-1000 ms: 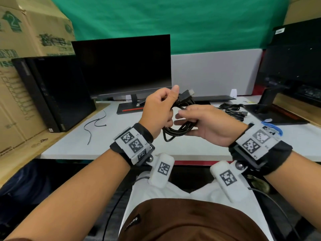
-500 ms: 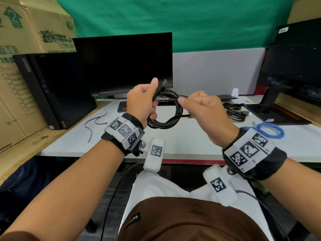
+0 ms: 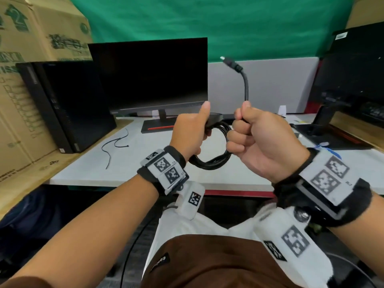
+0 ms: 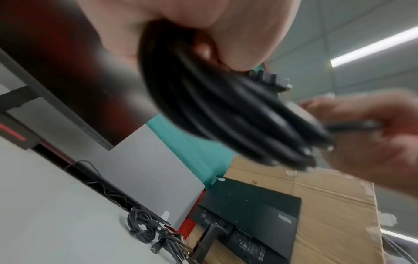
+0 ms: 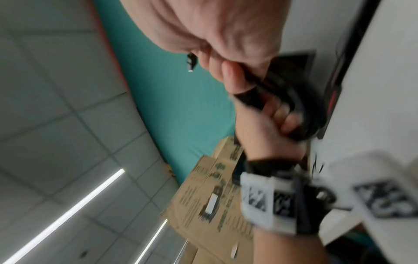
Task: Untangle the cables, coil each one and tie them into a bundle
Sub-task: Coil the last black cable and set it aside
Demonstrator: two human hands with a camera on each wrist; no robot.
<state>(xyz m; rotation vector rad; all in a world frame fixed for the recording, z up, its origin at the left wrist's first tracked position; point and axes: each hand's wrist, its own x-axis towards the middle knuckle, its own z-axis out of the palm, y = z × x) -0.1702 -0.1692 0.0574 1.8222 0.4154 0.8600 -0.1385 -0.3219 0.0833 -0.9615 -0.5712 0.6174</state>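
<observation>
A thick black cable (image 3: 216, 161) hangs in a coil in the air above the white table's (image 3: 239, 175) near edge. My left hand (image 3: 192, 132) grips the left side of the coil (image 4: 226, 116), thumb raised. My right hand (image 3: 259, 140) is a fist gripping the cable's free end. That end rises from the fist and bends left to a plug (image 3: 230, 63). The plug tip (image 5: 191, 62) shows past my right fingers (image 5: 228, 78) in the right wrist view. A second, tangled black cable (image 4: 149, 230) lies on the table near the right monitor's stand.
A black monitor (image 3: 148, 73) stands at the back centre, a black computer tower (image 3: 66, 104) and cardboard boxes (image 3: 37, 32) to the left. A thin black tie (image 3: 116, 143) lies on the table at left. A second monitor (image 3: 353, 80) stands at right, with a blue cable (image 3: 328, 148) behind my right wrist.
My right hand has pulled the cable's free end up and out, so the plug now stands high above the fist. Both hands have moved closer to me with the coil.
</observation>
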